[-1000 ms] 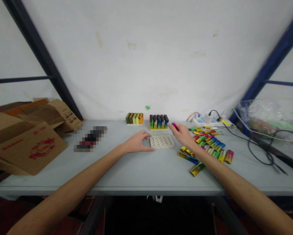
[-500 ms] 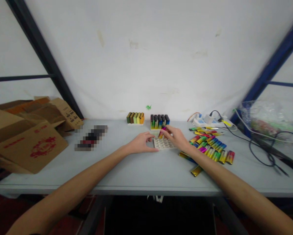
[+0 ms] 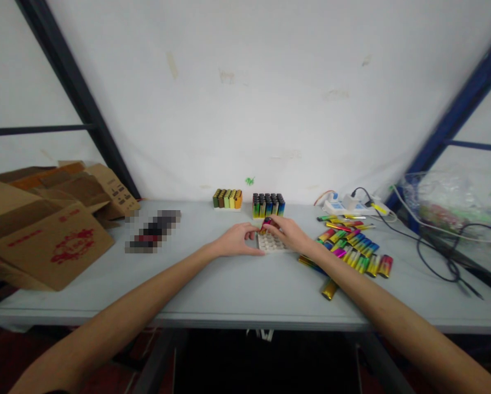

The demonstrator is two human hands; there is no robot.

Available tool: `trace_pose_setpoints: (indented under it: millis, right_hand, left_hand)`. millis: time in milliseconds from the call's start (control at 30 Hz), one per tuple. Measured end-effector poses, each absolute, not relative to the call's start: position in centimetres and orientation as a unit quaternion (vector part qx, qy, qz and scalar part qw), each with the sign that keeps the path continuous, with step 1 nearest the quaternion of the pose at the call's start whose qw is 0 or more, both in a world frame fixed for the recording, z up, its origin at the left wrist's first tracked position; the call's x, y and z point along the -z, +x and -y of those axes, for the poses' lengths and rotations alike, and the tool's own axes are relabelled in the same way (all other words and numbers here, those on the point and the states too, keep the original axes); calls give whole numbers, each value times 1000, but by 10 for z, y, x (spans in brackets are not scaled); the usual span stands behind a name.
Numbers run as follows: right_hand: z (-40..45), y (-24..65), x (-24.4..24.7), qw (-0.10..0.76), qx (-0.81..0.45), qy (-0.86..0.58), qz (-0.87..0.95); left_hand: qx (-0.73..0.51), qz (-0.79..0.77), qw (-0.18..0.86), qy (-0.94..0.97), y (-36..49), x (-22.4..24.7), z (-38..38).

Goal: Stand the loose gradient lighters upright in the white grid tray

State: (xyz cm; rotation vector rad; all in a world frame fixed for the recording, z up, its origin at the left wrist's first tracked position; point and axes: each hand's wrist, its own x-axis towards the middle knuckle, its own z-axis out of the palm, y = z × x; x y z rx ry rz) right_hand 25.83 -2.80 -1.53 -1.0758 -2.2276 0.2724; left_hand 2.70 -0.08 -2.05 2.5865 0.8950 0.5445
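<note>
A white tray with round holes [image 3: 270,245] lies mid-table. My left hand [image 3: 236,239] rests against its left edge, fingers curled on the rim. My right hand [image 3: 287,232] reaches over the tray and pinches a coloured lighter [image 3: 265,224] upright at the tray's far left corner. Right of the tray lies a loose heap of rainbow-coloured lighters [image 3: 352,246]. Behind it stand two filled racks of lighters, one yellow-brown [image 3: 227,198] and one with dark tops [image 3: 269,205].
Open cardboard boxes [image 3: 44,230] fill the table's left end. A blurred dark object [image 3: 152,232] lies left of centre. A white power strip [image 3: 346,205], black cables [image 3: 446,246] and a clear plastic bag [image 3: 450,200] sit at the right.
My right hand carried the lighter from right of the tray leftward over it and lowered it at the far left corner. My left hand stayed on the tray's edge.
</note>
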Motion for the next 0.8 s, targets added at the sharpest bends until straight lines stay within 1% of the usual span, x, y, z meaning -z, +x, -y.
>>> trace_pose_setpoints:
  millis: [133, 267, 367, 467, 600, 733, 800]
  right_hand:
    - [23, 254, 17, 306, -104, -423, 846]
    - [18, 250, 23, 278, -68, -450, 846]
    - [15, 247, 30, 264, -51, -445, 854]
    - [15, 248, 32, 269, -37, -426, 863]
    - [15, 271, 20, 281, -10, -429, 859]
    - [9, 332, 6, 218, 63, -556, 799]
    - [4, 367, 4, 147, 81, -623, 764]
  left_hand:
    - [-197, -311, 177, 913, 27, 21, 0]
    - [-195, -306, 174, 915, 27, 21, 0]
    - [-196, -304, 173, 916, 26, 21, 0]
    - [-194, -303, 169, 918, 27, 19, 1]
    - [-187, -319, 162, 915, 27, 16, 2]
    - [-186, -320, 153, 916, 25, 13, 2]
    - [-186, -329, 149, 914, 22, 12, 2]
